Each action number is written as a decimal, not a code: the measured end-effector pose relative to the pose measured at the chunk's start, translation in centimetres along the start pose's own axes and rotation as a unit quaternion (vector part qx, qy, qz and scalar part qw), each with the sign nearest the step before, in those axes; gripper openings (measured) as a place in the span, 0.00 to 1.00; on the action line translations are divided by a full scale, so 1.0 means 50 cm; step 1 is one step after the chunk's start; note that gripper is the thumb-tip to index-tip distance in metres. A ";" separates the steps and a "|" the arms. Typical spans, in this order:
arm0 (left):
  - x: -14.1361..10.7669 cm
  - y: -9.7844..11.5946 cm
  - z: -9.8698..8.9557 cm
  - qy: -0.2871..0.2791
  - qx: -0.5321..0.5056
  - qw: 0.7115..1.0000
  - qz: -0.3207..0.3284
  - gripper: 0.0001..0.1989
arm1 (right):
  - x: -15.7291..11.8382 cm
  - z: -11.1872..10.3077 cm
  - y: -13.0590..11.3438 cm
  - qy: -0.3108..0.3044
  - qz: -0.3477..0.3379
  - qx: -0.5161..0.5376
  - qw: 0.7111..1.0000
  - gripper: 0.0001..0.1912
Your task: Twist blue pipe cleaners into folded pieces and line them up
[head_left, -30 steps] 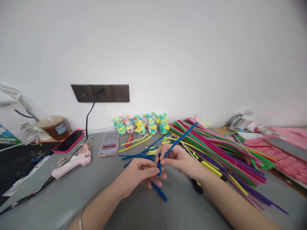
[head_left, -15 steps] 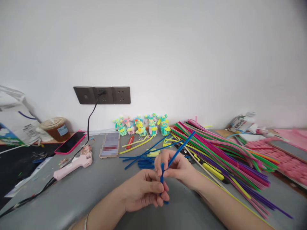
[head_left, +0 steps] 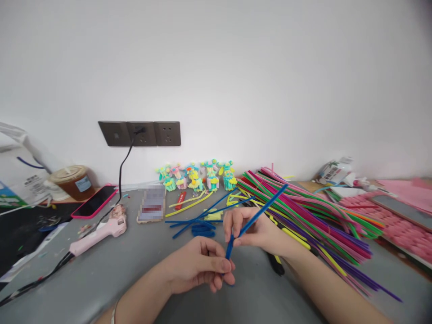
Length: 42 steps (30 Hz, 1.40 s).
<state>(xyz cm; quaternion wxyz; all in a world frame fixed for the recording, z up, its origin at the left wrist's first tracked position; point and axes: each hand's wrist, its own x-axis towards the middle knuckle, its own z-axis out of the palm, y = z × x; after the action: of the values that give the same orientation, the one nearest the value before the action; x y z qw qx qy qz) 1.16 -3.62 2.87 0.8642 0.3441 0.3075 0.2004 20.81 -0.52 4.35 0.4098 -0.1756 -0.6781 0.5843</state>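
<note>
Both hands share one blue pipe cleaner over the grey table. My left hand pinches its lower part between thumb and fingers. Just above, my right hand grips it with thumb and fingertips, and a long straight end slants up to the right. The stretch between the hands looks doubled; its lowest part is hidden by my left fingers. Behind the hands lie loose blue pipe cleaners, a coiled blue piece and a folded pale yellow piece.
Several small colourful figures stand along the wall. A big bundle of pipe cleaners spreads at right, partly over yellow-handled tools. At left are a pink glue gun with its cord, two phones and a drink cup.
My right hand has moved slightly right, and the pipe cleaner's free end now reaches farther right. The blue part between my hands has tilted. The whole view has shifted a little.
</note>
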 end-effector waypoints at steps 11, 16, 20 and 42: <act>-0.005 0.007 -0.007 0.008 -0.035 0.999 -0.004 0.13 | 0.003 0.003 -0.007 0.021 -0.039 -0.050 0.998 0.13; 0.005 0.019 -0.014 0.112 -0.157 0.976 0.099 0.06 | 0.006 0.014 -0.007 0.142 -0.096 -0.181 0.969 0.10; 0.016 0.010 -0.016 0.154 -0.215 0.956 0.128 0.04 | -0.004 0.036 0.002 0.131 -0.205 -0.362 0.900 0.06; 0.025 -0.004 -0.014 0.135 -0.143 0.968 0.155 0.14 | -0.010 0.042 0.007 0.054 -0.244 -0.549 0.797 0.08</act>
<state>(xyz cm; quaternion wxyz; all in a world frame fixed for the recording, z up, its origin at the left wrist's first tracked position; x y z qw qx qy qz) 1.64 -2.76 1.83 0.8133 0.2304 0.3324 0.4182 19.46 -2.16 3.89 0.4092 -0.2311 -0.8825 -0.0161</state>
